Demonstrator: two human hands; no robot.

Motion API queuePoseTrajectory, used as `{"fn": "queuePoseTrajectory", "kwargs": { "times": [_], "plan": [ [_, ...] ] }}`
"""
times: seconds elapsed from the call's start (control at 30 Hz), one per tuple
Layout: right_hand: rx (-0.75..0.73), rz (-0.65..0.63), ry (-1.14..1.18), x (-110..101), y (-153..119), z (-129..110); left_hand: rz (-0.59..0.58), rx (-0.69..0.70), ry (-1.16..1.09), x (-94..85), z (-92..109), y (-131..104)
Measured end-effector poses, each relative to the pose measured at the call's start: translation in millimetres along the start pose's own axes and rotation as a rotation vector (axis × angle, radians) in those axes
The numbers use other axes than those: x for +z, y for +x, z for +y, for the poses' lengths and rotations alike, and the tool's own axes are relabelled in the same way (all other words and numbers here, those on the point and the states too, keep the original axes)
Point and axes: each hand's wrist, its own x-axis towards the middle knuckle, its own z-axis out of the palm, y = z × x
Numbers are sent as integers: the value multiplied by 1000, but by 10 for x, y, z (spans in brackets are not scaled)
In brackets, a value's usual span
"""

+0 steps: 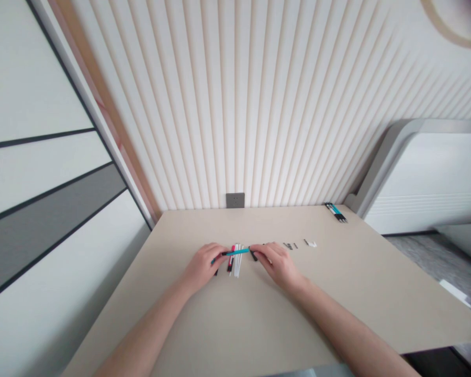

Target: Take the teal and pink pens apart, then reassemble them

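A turquoise pen barrel with black parts [240,251] is held level above the table between both my hands. My left hand [204,264] pinches its left end, and the fingers of my right hand [277,260] are closed on its right end. Beneath it lie several thin white refills [237,269], next to a red and black pen part [230,263]. A black piece [254,256] rests near my right fingertips, partly covered. Another dark piece [216,272] shows by my left hand, mostly hidden.
Small dark pieces [288,245] and little white parts [312,244] lie right of my hands on the beige table [227,324]. Several pens [336,212] lie side by side at the far right corner. Behind are a ribbed wall and a socket [235,200].
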Motion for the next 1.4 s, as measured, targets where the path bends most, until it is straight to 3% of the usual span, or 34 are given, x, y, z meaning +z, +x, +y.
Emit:
{"fn": "queuePoseTrajectory", "kwargs": {
  "times": [0.13, 0.23, 0.37, 0.53, 0.8, 1.2, 1.4],
  "plan": [
    [-2, -52, -35, -25, 11, 50, 115, -243, -285, 25, 11, 12],
    [-93, -165, -100, 9, 12, 55, 184, -328, -363, 20, -27, 16],
    [-235, -303, -189, 109, 1, 7, 201, -242, -128, -8, -91, 15],
    [-343, -386, -209, 184, -17, -24, 81, -51, 141, -16, -106, 8],
    [-346, -314, -224, 217, -36, -12, 22, -48, 196, -6, -68, 5],
    [-446, -393, -69, 138, -26, -111, 22, -28, 206, 25, -99, -14],
    [-361, -346, -138, 165, -26, -73, -4, 4, 210, 24, -80, -18]
  ]
}}
